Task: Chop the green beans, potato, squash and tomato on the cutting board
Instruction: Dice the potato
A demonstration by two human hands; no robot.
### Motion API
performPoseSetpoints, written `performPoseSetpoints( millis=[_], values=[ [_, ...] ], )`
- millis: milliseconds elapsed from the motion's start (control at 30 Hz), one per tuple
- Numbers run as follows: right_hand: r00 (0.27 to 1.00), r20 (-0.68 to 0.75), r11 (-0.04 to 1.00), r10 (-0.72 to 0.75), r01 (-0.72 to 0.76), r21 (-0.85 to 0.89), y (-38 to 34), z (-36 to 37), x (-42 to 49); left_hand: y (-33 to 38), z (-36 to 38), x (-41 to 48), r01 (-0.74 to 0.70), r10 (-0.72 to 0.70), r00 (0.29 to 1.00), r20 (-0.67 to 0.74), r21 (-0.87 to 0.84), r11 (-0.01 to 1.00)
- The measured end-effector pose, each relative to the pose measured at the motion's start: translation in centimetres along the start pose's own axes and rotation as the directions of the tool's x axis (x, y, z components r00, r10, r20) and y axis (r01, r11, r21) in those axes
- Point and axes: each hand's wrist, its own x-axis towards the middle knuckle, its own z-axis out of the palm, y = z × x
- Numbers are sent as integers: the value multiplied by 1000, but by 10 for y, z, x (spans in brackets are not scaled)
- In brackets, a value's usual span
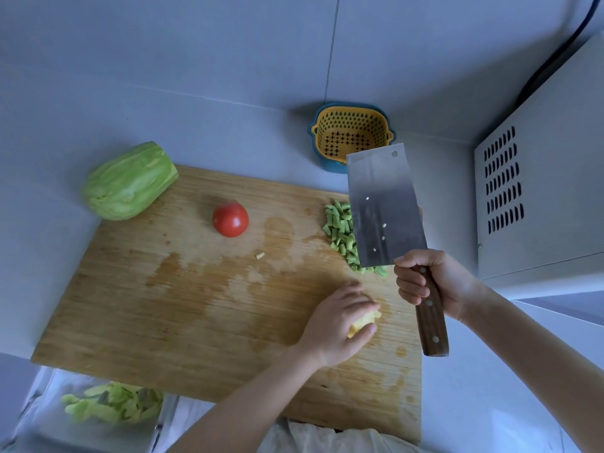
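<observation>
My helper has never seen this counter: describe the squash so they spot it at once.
Start at the big wooden cutting board on the grey counter. At its far left corner, partly off the board, lies the pale green peeled squash. It dwarfs the round red tomato nearby and is one solid piece, unlike the chopped green beans.

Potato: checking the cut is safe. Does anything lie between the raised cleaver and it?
Yes: the left hand grips the potato, fingers curled over its top. Nothing else lies between it and the cleaver in the right hand.
</observation>
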Motion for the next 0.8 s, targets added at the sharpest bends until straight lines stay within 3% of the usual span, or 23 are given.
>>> performPoseSetpoints(
  millis=[200, 300, 367, 400, 467, 500, 567, 667, 800],
  values=[
    [1000, -2, 998, 12, -13, -60, 1, 5, 2, 19, 7, 8, -44, 55, 996, 76, -147, 988],
    [1000, 7, 998, 13, -13, -66, 1, 5, 3, 7, -27, 2, 38, -58, 990, -127, -153, 987],
    [1000, 17, 997, 5, -4, -77, 0, 4, 4, -17, -51, -6, 196, -178, 905, -385, 8, 980],
    [1000, 18, 997, 2, 0, -83, -1, 4, 4, -31, -62, -10, 343, -267, 841, -471, 81, 936],
    [1000, 20, 996, -1, 3, -92, -2, 4, 6, -52, -76, -16, 590, -474, 737, -482, 116, 799],
    [1000, 22, 995, 0, 3, -97, -3, 5, 8, -58, -75, -18, 632, -529, 724, -443, 117, 766],
    [1000, 31, 995, -1, 5, -103, -4, 6, 11, -54, -63, -20, 555, -470, 794, -385, 145, 819],
    [999, 47, 994, -9, 14, -110, -5, 9, 14, -25, -31, -24, 284, -250, 935, -252, 108, 953],
    [997, 70, 993, -23, 31, -117, -9, 14, 19, 9, -5, -24, 141, -142, 988, -57, -28, 990]
  ],
)
